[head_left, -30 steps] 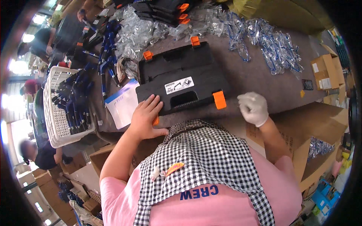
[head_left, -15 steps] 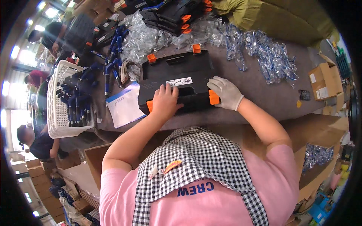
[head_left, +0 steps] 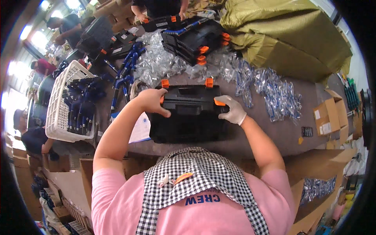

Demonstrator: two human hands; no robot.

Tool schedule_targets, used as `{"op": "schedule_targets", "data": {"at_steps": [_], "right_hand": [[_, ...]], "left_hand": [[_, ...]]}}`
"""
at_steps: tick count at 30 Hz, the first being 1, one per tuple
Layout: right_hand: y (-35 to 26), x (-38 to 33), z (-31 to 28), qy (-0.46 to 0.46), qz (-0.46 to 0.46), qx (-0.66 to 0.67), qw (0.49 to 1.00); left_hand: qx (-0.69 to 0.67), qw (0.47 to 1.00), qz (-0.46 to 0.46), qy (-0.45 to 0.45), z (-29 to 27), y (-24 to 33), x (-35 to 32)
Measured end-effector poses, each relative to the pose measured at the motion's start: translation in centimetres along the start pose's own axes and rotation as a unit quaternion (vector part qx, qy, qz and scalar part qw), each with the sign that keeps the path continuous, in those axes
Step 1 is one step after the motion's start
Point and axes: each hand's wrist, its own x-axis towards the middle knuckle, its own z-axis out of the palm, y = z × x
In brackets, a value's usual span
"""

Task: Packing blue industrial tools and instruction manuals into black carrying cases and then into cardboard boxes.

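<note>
A black plastic tool case (head_left: pixel 188 127) with orange latches lies in front of me near the table edge. Two orange latches stand up along its far side; two more are beside my hands. My bare left hand (head_left: pixel 152 102) wraps the left end, fingers curled at a latch and thumb across the black surface. At the right end, my gloved right hand (head_left: pixel 234 111) grips the corner by the other latch, its thumb against the side. A printed sheet (head_left: pixel 140 130) lies partly under my left forearm and the case.
A white plastic basket (head_left: pixel 55 102) of blue-and-black tools stands left. Clear plastic bags (head_left: pixel 162 58) and stacked black cases (head_left: pixel 196 37) lie beyond; bagged blue parts (head_left: pixel 278 96) lie right. A cardboard box (head_left: pixel 328 113) sits far right. Across the table, a co-worker's hands touch another case (head_left: pixel 160 24).
The case has been tipped, and its white label no longer shows. My left hand has gone from its front to the left end. The view has shifted, bringing in a co-worker across the table.
</note>
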Motion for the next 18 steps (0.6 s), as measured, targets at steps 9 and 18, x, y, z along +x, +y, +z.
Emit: {"op": "schedule_targets", "data": {"at_steps": [9, 18], "right_hand": [[2.4, 2.0, 0.6, 0.024, -0.004, 0.054, 0.998], [3.8, 2.2, 1.7, 0.063, 0.037, 0.110, 0.991]], "left_hand": [[-0.144, 0.955, 0.133, 0.221, 4.6, -4.6, 0.4], [-0.201, 0.931, 0.207, 0.224, 5.2, -6.7, 3.2]]}}
